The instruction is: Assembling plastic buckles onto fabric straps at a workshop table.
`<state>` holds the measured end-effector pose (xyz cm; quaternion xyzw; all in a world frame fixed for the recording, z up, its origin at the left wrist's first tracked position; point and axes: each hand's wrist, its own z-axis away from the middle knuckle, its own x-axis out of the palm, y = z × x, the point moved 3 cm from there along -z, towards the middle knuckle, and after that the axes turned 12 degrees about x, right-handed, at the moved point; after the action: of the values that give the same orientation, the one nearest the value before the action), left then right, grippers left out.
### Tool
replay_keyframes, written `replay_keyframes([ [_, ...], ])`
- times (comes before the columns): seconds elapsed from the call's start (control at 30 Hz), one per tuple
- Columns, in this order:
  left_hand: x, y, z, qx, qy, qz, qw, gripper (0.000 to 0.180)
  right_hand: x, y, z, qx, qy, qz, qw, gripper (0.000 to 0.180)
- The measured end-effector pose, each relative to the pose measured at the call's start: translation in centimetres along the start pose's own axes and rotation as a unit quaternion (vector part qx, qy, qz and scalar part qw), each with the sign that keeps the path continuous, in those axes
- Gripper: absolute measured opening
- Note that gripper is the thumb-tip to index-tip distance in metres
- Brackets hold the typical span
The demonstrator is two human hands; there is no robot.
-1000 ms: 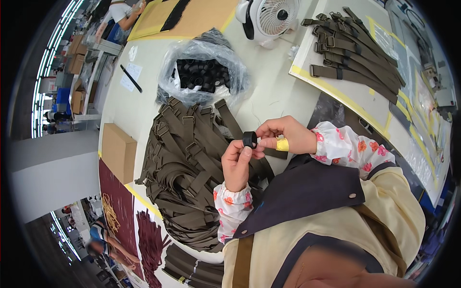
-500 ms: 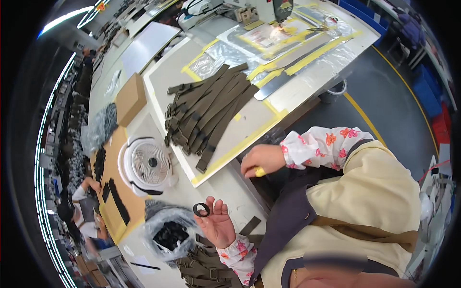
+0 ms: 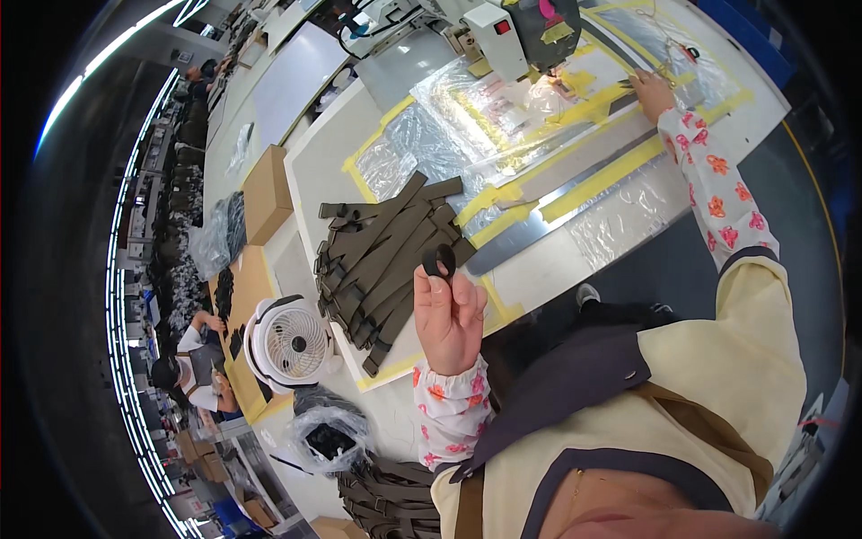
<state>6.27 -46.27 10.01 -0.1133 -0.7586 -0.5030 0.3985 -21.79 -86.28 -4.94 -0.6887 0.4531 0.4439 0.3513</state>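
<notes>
My left hand (image 3: 449, 314) is raised over the pile of straps, pinching a small black band loop (image 3: 439, 260) between thumb and fingers. Farther off to the right, my right hand (image 3: 654, 94) reaches down to the sewing table's taped top, its fingers closing on a small metal pair of scissors (image 3: 669, 65), mostly hidden by the hand. Brown-olive straps with dark buckles (image 3: 395, 247) lie heaped on the white tabletop just beyond my left hand. The sewing machine head (image 3: 530, 40) stands left of my right hand, its lamp lighting the plastic-covered work area.
A white fan (image 3: 292, 343) stands at the left, near a cardboard box (image 3: 268, 195). A clear plastic bag (image 3: 330, 437) holds black pieces, with more straps (image 3: 391, 499) beside it. A metal strip (image 3: 521, 244) runs along the table edge. A co-worker (image 3: 193, 373) sits at far left.
My right hand has gone from beside my body to the far right of the sewing table. My left hand has lifted toward the strap pile, still holding the loop. The view has shifted.
</notes>
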Motion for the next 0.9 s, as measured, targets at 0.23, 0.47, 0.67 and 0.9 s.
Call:
replay_keyframes([
  [0.23,3.2,-3.9,-4.8,-0.036,0.011,-0.025,0.999,0.012,4.5,4.3,-4.1,-0.043,-0.065,0.076,0.994,0.024],
  [0.47,4.4,-5.7,-7.1,-0.064,0.025,-0.005,0.998,0.015,1.0,3.3,-2.7,-0.020,-0.128,0.018,0.991,0.013],
  [0.67,4.7,-7.4,-7.9,-0.095,0.014,-0.003,0.995,0.014,-13.8,-7.5,1.6,-0.175,-0.084,-0.509,0.839,0.015],
  [0.9,6.2,-9.0,-8.3,-0.109,0.009,-0.055,0.993,0.013,-19.4,-14.0,3.9,-0.235,-0.066,-0.401,0.883,0.030],
])
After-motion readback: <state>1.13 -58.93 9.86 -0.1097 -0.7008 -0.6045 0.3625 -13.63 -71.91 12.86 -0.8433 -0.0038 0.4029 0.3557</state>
